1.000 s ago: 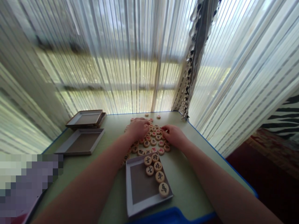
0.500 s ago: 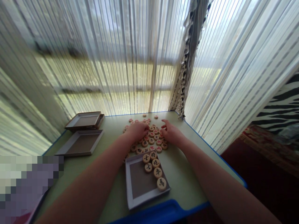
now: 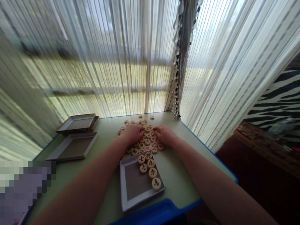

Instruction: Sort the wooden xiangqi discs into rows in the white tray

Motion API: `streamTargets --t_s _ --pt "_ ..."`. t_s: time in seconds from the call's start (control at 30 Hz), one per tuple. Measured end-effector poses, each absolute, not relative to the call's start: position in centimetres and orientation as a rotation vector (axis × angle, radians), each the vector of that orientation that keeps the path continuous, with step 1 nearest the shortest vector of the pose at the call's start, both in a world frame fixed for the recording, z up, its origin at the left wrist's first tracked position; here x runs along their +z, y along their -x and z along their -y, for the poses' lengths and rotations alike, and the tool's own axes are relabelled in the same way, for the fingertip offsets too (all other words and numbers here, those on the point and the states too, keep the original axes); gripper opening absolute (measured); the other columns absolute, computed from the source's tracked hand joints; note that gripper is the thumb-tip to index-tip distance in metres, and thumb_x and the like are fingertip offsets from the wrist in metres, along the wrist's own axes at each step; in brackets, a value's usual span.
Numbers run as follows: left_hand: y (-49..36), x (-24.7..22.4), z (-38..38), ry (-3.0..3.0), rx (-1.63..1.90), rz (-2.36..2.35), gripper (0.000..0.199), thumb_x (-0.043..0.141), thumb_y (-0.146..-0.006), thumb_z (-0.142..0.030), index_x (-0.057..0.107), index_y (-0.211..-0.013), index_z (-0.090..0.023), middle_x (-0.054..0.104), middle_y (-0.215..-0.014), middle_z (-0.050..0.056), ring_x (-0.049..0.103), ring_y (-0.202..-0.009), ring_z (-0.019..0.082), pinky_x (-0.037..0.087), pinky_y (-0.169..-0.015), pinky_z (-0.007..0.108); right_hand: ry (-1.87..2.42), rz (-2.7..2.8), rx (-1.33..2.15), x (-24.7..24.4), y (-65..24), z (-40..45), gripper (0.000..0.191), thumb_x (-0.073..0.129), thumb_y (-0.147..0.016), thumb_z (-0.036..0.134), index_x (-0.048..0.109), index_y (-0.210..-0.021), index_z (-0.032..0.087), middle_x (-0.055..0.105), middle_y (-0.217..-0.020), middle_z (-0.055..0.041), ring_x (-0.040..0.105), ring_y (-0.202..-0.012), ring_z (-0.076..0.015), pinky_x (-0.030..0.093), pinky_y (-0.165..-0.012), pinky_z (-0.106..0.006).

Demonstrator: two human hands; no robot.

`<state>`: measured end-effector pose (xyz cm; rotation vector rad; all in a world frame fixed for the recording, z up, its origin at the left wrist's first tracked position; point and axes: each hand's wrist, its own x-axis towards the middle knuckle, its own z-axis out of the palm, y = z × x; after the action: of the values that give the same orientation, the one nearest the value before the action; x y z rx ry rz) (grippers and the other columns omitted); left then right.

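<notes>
Many round wooden Chinese chess pieces (image 3: 147, 142) with red and black characters lie in a loose pile on the table. My left hand (image 3: 133, 134) rests over the pile's left side, its fingers curled down among the pieces; what lies under them is hidden. On the right edge of the pile is my right hand (image 3: 165, 135), fingers drawn together at the pieces, and whether one is between them does not show. Nearer me sits a shallow cardboard box tray (image 3: 134, 201) with several black-character pieces (image 3: 152, 172) along its right side.
At the left of the green table (image 3: 185, 184) lie another shallow box tray (image 3: 87, 147) and a stacked pair of box parts (image 3: 76, 122). String curtains (image 3: 110, 62) hang behind the table. A blue rim (image 3: 159, 207) edges its front.
My right hand's spread fingers have drawn together and come down to the pieces. My left hand stays over the pile with its fingers curled. The whole view has shifted slightly.
</notes>
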<state>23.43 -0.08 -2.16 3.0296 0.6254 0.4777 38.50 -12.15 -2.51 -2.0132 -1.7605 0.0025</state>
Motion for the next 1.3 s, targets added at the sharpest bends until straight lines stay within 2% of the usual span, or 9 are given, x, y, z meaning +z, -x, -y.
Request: streamTargets --t_s 0.13,0.3,0.53,0.63,0.7,0.9,1.0,1.13,1.3 --pt "-23.3 -2.3 -0.2 -2.894 0.586 -0.651 0.028 0.042 -0.077 -0.030 0.067 -0.084 -0.019 0.065 -0.084 0.005 0.056 -0.081 0.019 0.040 -0.084 0.033 2.055 1.765 -0.022 -2.4 -38.5 12.2 0.032 0.041 -0.080 0.023 0.063 -0.101 0.012 0.063 -0.102 -0.0108 0.055 -0.096 -0.0201 0.038 -0.088 -0.028" --pt "-23.1 -1.9 -0.5 -2.771 0.773 -0.687 0.029 0.042 -0.074 -0.024 0.067 -0.088 -0.018 0.064 -0.089 0.005 0.057 -0.083 0.018 0.042 -0.082 0.030 2.023 1.656 0.003 -2.4 -38.0 12.3 0.043 0.043 -0.079 0.020 0.048 -0.119 0.008 0.058 -0.112 -0.0128 0.052 -0.101 -0.0190 0.038 -0.090 -0.028" --pt "-22.3 -2.3 -1.1 -2.733 0.713 -0.773 0.026 0.046 -0.067 -0.023 0.066 -0.083 -0.018 0.062 -0.085 0.004 0.055 -0.077 0.017 0.043 -0.077 0.029 1.971 1.659 -0.120 -2.2 -38.1 12.3 0.032 0.046 -0.078 0.021 0.060 -0.104 0.009 0.058 -0.109 -0.0125 0.050 -0.102 -0.0184 0.035 -0.093 -0.027" --pt "-22.1 -2.5 -1.2 -2.739 0.624 -0.780 0.021 0.049 -0.063 -0.023 0.064 -0.076 -0.018 0.059 -0.081 0.003 0.053 -0.073 0.015 0.043 -0.074 0.028 2.001 1.755 -0.086 -2.4 -38.3 12.2 0.027 0.045 -0.079 0.023 0.065 -0.096 0.013 0.061 -0.103 -0.0098 0.054 -0.096 -0.0186 0.036 -0.090 -0.029" --pt "-22.1 -2.4 -1.1 -2.766 0.585 -0.786 0.017 0.050 -0.061 -0.025 0.062 -0.071 -0.018 0.058 -0.080 0.003 0.053 -0.073 0.016 0.042 -0.073 0.028 1.981 1.811 -0.082 -2.6 -38.2 12.2 0.027 0.045 -0.080 0.025 0.064 -0.097 0.016 0.062 -0.104 -0.0084 0.054 -0.096 -0.0183 0.035 -0.091 -0.028" --pt "-22.1 -2.3 -0.9 -2.770 0.531 -0.763 0.018 0.047 -0.066 -0.025 0.062 -0.071 -0.018 0.057 -0.067 0.001 0.050 -0.064 0.014 0.041 -0.064 0.025 1.874 1.842 -0.084 -2.7 -37.0 12.5 0.032 0.045 -0.081 0.029 0.060 -0.109 0.021 0.056 -0.116 -0.0056 0.047 -0.106 -0.0179 0.031 -0.094 -0.029" --pt "-22.1 -2.4 -1.0 -2.784 0.613 -0.609 0.019 0.044 -0.066 -0.018 0.062 -0.070 -0.019 0.058 -0.070 0.001 0.052 -0.070 0.014 0.041 -0.069 0.026 1.794 1.985 -0.041 -2.5 -36.4 12.6 0.028 0.048 -0.080 0.032 0.062 -0.103 0.026 0.059 -0.110 -0.0023 0.046 -0.103 -0.0179 0.030 -0.093 -0.031" --pt "-22.2 -2.5 -1.1 -2.757 0.670 -0.567 0.022 0.043 -0.064 -0.012 0.064 -0.070 -0.019 0.058 -0.076 0.001 0.052 -0.077 0.014 0.042 -0.075 0.026 1.875 1.956 -0.014 -2.4 -36.6 12.5 0.027 0.046 -0.081 0.036 0.064 -0.097 0.023 0.063 -0.095 -0.0043 0.049 -0.091 -0.0169 0.030 -0.089 -0.033" --pt "-22.2 -3.0 -1.2 -2.680 0.686 -0.677 0.024 0.043 -0.068 -0.016 0.064 -0.080 -0.018 0.062 -0.078 0.001 0.054 -0.071 0.014 0.043 -0.071 0.026 1.923 1.913 -0.076 -2.4 -36.8 12.7 0.032 0.046 -0.081 0.040 0.062 -0.103 0.023 0.060 -0.099 -0.0061 0.047 -0.094 -0.0185 0.031 -0.086 -0.032"
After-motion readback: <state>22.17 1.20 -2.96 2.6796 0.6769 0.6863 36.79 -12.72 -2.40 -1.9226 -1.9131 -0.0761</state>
